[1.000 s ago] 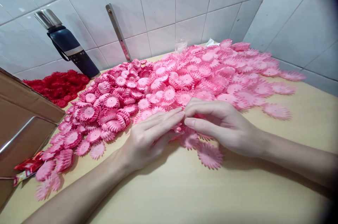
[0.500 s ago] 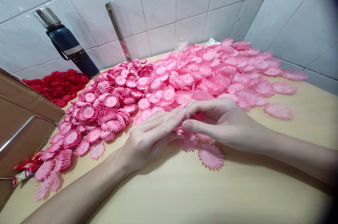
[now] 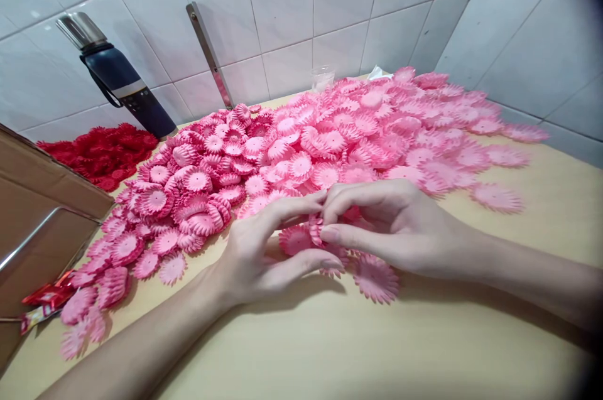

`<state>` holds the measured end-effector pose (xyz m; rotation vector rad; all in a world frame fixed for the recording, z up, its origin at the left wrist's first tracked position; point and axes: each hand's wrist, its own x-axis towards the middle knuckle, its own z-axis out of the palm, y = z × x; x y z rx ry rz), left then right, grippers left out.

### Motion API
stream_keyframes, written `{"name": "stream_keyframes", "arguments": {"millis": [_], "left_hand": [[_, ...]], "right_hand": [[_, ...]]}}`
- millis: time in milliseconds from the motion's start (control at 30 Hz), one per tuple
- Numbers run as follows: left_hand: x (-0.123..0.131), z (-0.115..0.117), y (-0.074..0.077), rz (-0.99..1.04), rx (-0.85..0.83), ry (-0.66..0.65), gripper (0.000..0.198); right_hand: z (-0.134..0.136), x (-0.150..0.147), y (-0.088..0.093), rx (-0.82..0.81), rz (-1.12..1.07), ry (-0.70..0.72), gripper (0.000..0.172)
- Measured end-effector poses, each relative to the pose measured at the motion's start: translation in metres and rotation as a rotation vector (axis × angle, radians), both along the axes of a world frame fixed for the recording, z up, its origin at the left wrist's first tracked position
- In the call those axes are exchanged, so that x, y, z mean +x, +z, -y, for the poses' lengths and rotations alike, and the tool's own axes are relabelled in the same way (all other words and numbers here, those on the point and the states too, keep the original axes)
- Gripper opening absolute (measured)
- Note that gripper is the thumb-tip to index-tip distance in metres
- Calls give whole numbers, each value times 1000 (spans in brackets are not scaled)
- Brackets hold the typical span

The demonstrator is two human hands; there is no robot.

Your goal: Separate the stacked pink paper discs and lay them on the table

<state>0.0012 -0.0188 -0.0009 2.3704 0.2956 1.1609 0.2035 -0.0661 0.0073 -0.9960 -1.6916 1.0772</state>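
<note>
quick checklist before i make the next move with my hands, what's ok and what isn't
1. Right hand has the small pink piece: ok, it is at the thumb and fingertips.
2. Left hand thumb off that piece: ok, the thumb stands apart below it.
3. Left fingers off it too: cannot tell, contact is partly hidden.
4. Hands clear of the pink pile: not ok, pieces lie right up against them.
5. Dark blue bottle out of the way: ok, it is at the back left.

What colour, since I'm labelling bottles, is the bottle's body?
The bottle's body is dark blue; the head view shows it.
</note>
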Motion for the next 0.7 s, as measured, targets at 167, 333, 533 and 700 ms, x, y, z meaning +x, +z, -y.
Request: {"name": "stream_keyframes", "arguments": {"millis": [167,333,533,700], "left_hand": [[0,6,-1,-80,-220,95,26],[1,8,5,-139,-233,123,15],[0,10,10,-174,-292,104,7],[0,10,11,-134,-631,130,16]], "right_hand": [[4,-2,2,-17,-2,-41,12],[6,-2,1,-112,-35,3,10],[7,-5,1,-206,-83,166,13],[7,-7,0,-196,-81,164,9]]}}
